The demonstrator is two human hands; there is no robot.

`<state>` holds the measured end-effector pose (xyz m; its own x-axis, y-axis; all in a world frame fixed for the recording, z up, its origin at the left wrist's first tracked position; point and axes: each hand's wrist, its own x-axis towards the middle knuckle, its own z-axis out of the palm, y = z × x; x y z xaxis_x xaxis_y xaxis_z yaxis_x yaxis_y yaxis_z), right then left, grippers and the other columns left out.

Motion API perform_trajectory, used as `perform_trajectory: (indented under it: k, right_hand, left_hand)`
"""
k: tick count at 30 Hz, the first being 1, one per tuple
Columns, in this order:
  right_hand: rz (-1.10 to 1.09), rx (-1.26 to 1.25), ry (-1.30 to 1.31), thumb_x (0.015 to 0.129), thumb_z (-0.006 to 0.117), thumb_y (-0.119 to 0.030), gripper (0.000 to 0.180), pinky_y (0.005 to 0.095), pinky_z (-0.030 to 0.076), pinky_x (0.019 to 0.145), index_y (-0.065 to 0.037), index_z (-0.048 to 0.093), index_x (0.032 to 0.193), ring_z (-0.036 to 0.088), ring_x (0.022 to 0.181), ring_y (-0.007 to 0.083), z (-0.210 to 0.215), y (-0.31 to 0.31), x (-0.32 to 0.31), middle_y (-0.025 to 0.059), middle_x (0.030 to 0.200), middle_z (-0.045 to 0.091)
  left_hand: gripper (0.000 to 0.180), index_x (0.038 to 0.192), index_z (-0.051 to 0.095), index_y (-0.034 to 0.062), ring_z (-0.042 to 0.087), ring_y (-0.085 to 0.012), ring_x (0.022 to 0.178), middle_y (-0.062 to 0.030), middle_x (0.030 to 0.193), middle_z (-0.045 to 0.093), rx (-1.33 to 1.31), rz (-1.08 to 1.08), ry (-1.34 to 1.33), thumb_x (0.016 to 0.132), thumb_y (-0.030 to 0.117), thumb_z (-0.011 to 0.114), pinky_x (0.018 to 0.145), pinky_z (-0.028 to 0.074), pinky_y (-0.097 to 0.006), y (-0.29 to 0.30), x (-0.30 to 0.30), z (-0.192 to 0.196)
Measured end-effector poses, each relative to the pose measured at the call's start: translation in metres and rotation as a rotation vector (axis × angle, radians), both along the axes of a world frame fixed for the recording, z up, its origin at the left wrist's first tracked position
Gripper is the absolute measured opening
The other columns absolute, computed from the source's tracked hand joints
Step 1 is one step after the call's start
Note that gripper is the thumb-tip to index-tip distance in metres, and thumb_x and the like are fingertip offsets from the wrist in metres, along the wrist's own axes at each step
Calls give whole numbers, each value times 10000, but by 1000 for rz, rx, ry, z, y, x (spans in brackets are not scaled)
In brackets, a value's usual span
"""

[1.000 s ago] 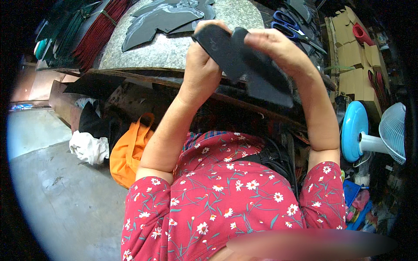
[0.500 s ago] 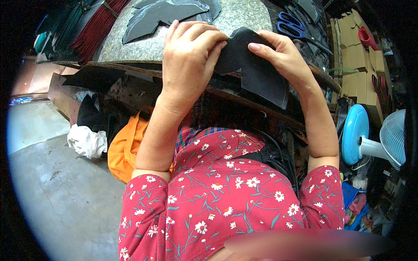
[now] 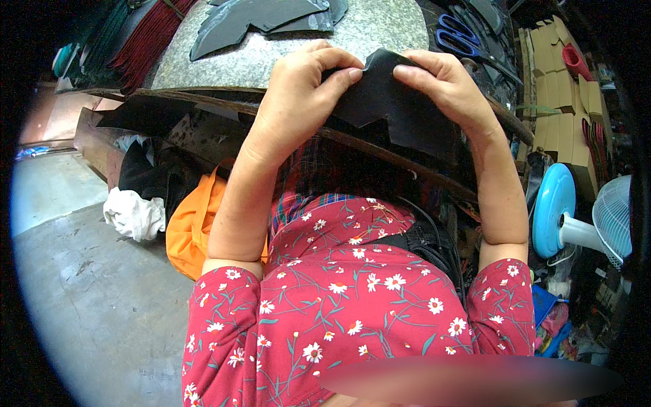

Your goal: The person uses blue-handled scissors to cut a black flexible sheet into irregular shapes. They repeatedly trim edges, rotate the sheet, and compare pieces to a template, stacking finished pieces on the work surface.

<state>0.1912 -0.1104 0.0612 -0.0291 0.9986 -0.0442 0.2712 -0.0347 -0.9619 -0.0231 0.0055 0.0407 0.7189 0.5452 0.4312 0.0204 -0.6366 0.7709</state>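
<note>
— What are the hands doing?

— Both grip one thing: a flat black sheet of leather-like material (image 3: 400,112), cut to an irregular outline. The left hand (image 3: 302,95) is curled over its left part, fingers bent down across the top and the thumb pressing on the upper edge. The right hand (image 3: 444,81) pinches the same upper edge just beside it, fingers narrow and closed on the material. The two thumbs are nearly touching.

— Where does the sheet sit?

— Held up in front of the chest, over the near rim of the round grey speckled stone slab (image 3: 380,30). Its lower part hangs down past the dark worn wooden edge (image 3: 203,98) under the slab.

— What else is on the slab?

— Dark grey cut pieces (image 3: 258,17) lie at the far side, well apart from the hands. Blue-handled scissors (image 3: 461,34) lie to the right of the slab.

— Any room to move?

— Left of the person the grey concrete floor (image 3: 88,285) is open. Nearer in, a white cloth (image 3: 135,214) and an orange bag (image 3: 193,224) lie below the wooden edge. The right side is crowded: stacked cardboard boxes (image 3: 569,81) and a fan with a light blue base (image 3: 553,210) stand near the right forearm.
</note>
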Motion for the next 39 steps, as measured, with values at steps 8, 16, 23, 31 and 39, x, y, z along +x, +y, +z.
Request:
perform_trajectory:
  k: [8,16,23,31,39]
  right_hand:
    - [-37,226,-58,979,647,-137,220,247,486,868,24,664,1129,586,946,77,-18,3,-7,3,1002,662]
    - [-81,283,-157,970,639,-75,210,255,490,904,25,665,1153,605,994,95,-24,4,-11,29,1035,681]
    - [-47,240,-113,967,655,-100,219,258,494,903,14,684,1151,615,990,93,-24,6,-11,37,1034,700]
    - [-90,226,-128,969,657,-114,242,263,502,901,15,686,1171,628,988,99,-23,6,-12,33,1054,714]
    - [-68,252,-136,965,665,-131,253,262,505,894,15,693,1170,629,981,90,-22,6,-14,36,1033,721]
  left_hand:
    - [77,821,707,94,606,-289,937,-45,878,661,502,257,-103,781,128,763,854,476,-411,-10,14,-2]
    - [109,863,723,52,632,-280,947,-75,925,694,511,294,-107,784,107,773,868,475,-384,-16,17,-4]
    - [86,858,706,35,635,-284,963,-102,936,693,295,253,-177,796,81,746,890,462,-384,-21,19,-9]
    - [121,894,705,31,640,-278,948,-105,926,691,342,290,-97,814,108,753,883,462,-374,-20,19,-5]
    - [84,793,700,72,618,-277,860,-58,820,659,90,223,-181,796,143,744,841,423,-397,-19,25,-6]
